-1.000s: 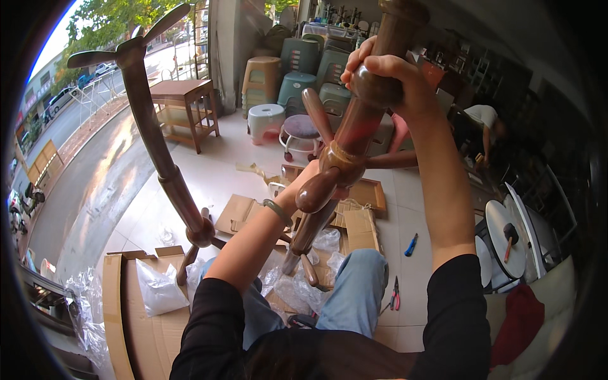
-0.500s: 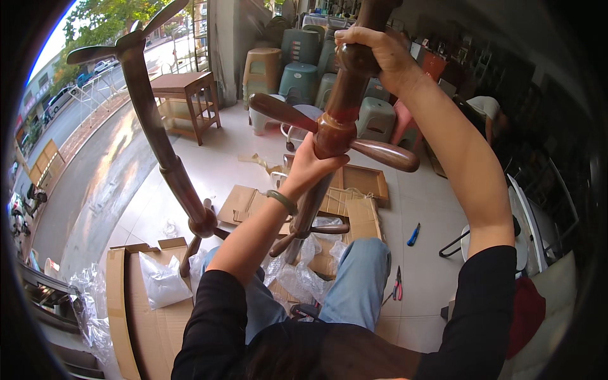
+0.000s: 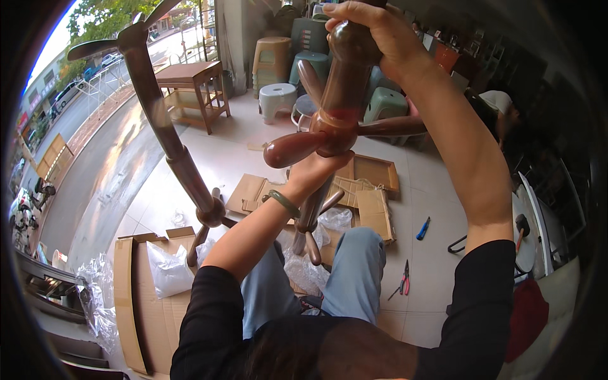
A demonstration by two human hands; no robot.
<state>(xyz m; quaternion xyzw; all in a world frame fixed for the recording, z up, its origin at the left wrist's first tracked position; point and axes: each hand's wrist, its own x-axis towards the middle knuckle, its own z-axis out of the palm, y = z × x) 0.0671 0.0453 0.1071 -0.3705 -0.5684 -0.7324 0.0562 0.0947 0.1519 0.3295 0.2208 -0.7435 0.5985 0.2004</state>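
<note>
Upright in front of me stands a dark brown wooden coat stand pole [image 3: 345, 88] with rounded pegs. My left hand [image 3: 320, 170] is wrapped round the pole just under a joint where three pegs stick out, one peg [image 3: 294, 149] pointing toward my left. Higher up, my right hand [image 3: 383, 35] grips the pole by a round knob; its top runs out of the picture. A lower joint [image 3: 308, 225] with more pegs shows between my knees. To the left, a second wooden stand [image 3: 168, 126] leans, with pegs at its upper end and splayed pieces at its lower end.
An opened cardboard box [image 3: 126, 304] and a white bag [image 3: 170, 269] lie at left. Clear wrap [image 3: 307, 269] and cardboard lie around my feet. Pliers [image 3: 405, 278] and a blue-handled tool [image 3: 424, 228] rest on the floor at right. Plastic stools [image 3: 277, 101] stand behind.
The pole has turned about its length, so the pegs at both joints point in new directions. Both hands still grip it. The whole view has shifted slightly.
</note>
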